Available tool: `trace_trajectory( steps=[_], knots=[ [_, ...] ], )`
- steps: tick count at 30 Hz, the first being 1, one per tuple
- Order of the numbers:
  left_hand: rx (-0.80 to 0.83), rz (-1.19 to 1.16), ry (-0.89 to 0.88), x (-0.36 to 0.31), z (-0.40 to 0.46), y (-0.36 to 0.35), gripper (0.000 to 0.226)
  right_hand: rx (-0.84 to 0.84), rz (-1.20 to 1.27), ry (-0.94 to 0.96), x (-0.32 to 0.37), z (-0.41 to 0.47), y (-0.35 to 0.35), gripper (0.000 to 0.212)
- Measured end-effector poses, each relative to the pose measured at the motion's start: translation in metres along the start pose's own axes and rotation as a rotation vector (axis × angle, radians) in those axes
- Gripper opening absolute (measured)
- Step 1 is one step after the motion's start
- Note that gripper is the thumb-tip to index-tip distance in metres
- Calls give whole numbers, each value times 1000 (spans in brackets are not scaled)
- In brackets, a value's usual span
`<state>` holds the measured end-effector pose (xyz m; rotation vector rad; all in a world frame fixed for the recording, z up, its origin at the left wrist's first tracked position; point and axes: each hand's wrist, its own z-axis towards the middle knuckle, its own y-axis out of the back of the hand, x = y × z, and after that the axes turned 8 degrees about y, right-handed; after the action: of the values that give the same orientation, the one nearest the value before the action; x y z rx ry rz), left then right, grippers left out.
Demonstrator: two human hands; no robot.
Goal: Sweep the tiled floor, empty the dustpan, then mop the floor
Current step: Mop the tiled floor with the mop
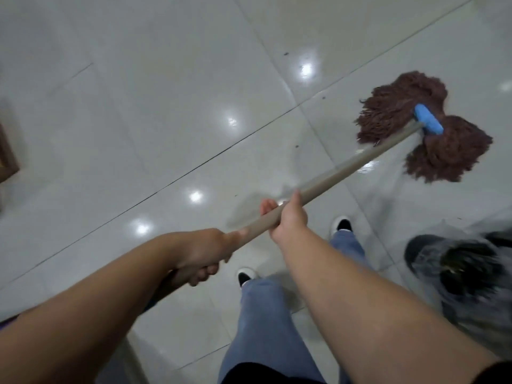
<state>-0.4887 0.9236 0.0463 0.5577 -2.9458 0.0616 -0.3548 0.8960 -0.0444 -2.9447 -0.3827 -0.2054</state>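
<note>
Dim, even indoor light falls from overhead: small white glare spots dot the glossy tiled floor [138, 106] left of the mop head [424, 126]. A soft grey shadow lies below the mop handle [332, 176]. Below the mop head, a dark object [465, 270] smears with motion blur. Grout lines bow from wide-angle distortion.

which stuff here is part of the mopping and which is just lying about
In use:
- brown string mop head with blue plastic clamp, resting on the floor
- grey-beige mop pole
- left hand and right hand, both gripping the pole
- glossy white tiled floor

Lying about:
- blurred dark grey object at the right edge, identity unclear
- brown wooden edge at far left
</note>
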Motion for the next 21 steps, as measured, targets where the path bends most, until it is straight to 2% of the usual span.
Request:
trace_trajectory(
  steps=[5, 9, 12, 17, 21],
  knots=[
    [45, -108, -105, -188, -3, -61, 68, -130, -10, 207, 164, 29, 29, 42],
    [45, -190, -129, -298, -24, -103, 74, -218, -57, 324, 265, 30, 48, 44],
    [54, -197, -94, -341, -42, -113, 78, -235, -87, 322, 313, 27, 52, 40],
    [42, -180, -83, -366, -69, -86, 91, -252, -97, 295, 341, 25, 21, 32],
    [14, -146, -71, -404, -92, -59, 87, -255, -33, 307, 375, 21, -14, 30]
  ],
)
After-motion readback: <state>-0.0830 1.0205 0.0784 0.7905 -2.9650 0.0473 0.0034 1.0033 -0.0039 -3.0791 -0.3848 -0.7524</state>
